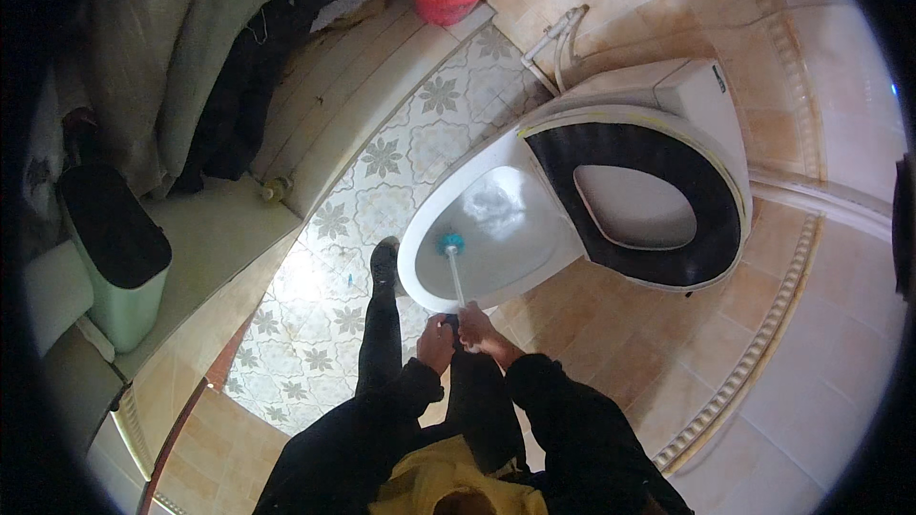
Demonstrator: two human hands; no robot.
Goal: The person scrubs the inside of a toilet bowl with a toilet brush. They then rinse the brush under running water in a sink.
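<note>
A toilet brush with a teal head point(451, 244) and a pale, slim handle point(456, 277) reaches into the white toilet bowl point(413, 257). Its head is at the near left part of the bowl's inside. My right hand point(478, 329) grips the handle just outside the near rim. Close beside it on the left is my left hand point(435, 345), its fingers curled; whether it holds anything is hidden. The raised toilet seat point(647, 257), with a black face, leans back against the tank point(690, 86).
A pipe with a valve point(551, 36) runs along the wall beside the tank. On the ledge at left stand a green bin with a black top point(125, 300) and hanging cloths point(136, 50). A red bucket point(444, 7) holds pale cloth. My shoe point(384, 261) is on patterned floor tiles point(379, 211).
</note>
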